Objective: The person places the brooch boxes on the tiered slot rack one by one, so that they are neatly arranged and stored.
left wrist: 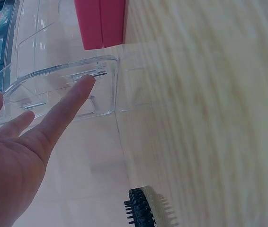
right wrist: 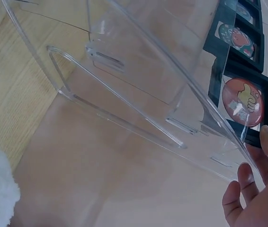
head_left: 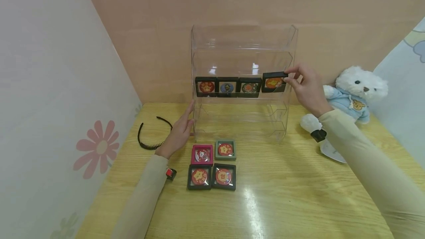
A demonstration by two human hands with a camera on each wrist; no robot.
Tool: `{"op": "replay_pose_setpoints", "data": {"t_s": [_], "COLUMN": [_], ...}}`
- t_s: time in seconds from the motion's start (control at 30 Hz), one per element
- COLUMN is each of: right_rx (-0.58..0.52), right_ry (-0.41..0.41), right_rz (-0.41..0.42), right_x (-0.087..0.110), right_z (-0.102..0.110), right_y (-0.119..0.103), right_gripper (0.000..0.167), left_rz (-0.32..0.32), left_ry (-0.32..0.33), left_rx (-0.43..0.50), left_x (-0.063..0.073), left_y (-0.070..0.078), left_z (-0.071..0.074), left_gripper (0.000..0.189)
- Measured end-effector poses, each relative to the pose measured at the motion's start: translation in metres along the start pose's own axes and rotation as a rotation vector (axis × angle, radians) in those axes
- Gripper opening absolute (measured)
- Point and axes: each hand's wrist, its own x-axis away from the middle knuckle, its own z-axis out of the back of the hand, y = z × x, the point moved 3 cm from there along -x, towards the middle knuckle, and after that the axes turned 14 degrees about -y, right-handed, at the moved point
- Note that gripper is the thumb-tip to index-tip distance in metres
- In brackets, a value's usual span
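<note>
My right hand (head_left: 307, 87) pinches the right edge of a black square frame (head_left: 274, 83) between thumb and fingers. Inside that frame is a red round badge (right wrist: 242, 101) with a yellow thumbs-up. The frame sits slightly tilted and higher than its neighbours, at the right end of a shelf of the clear acrylic rack (head_left: 244, 49). Three more black framed badges, the nearest a green-and-red one (head_left: 249, 87), stand side by side along this shelf. With fingers extended, my left hand (head_left: 179, 134) rests against the rack's left side panel (left wrist: 106, 87).
On the table before the rack lie a pink frame (head_left: 202, 155), a green frame (head_left: 225, 149) and two black frames (head_left: 200, 176), each with a badge. A black toothed headband (head_left: 147, 146) lies left; a white teddy bear (head_left: 352, 99) in blue sits right.
</note>
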Motion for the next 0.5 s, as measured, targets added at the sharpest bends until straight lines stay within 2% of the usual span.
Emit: {"op": "replay_pose_setpoints", "data": {"t_s": [0.23,0.5], "right_rx": [0.038,0.161], "right_ry": [0.012,0.03], "right_rz": [0.052,0.138], "right_x": [-0.0008,-0.0001], "right_z": [-0.0049,-0.0072], "right_y": [0.0007,-0.0007], "right_gripper": [0.019,0.015], "left_rz": [0.003,0.006], "left_ry": [0.002,-0.001], "left_rx": [-0.005,-0.009], "left_x": [-0.0009,-0.0009], "left_y": [0.0009,0.0019], "left_z": [0.0008,0.0001], "left_gripper": [0.066,0.065]}}
